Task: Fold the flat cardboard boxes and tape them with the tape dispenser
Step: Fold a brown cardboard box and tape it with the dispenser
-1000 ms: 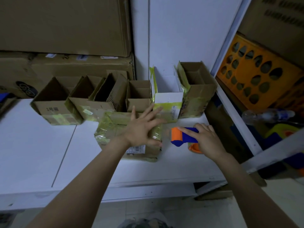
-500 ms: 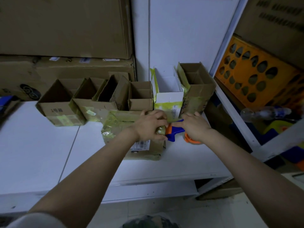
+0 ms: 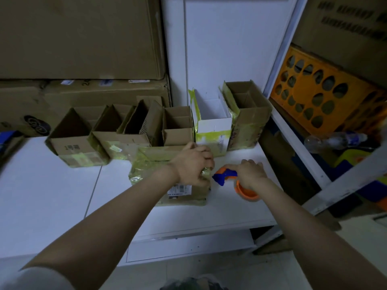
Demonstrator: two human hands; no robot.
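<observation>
A brown cardboard box (image 3: 150, 164) wrapped in yellowish tape lies on the white table (image 3: 52, 195), a printed label on its near side. My left hand (image 3: 193, 166) grips its right end, fingers curled over the edge. Just to the right, my right hand (image 3: 250, 173) holds the blue and orange tape dispenser (image 3: 224, 176), whose blue nose points at the box's right edge. An orange tape roll (image 3: 245, 192) shows under my wrist.
Several open folded boxes stand in a row behind: brown ones (image 3: 71, 143), (image 3: 178, 126), (image 3: 247, 118) and a white one (image 3: 211, 120). Large cartons (image 3: 79, 38) are stacked at the back left. A white shelf frame (image 3: 297, 143), an orange crate (image 3: 320, 93) and a plastic bottle (image 3: 335, 141) lie right.
My left hand went from lying flat on the box to gripping its right end. My right hand brought the dispenser up to the box, then drew it slightly right.
</observation>
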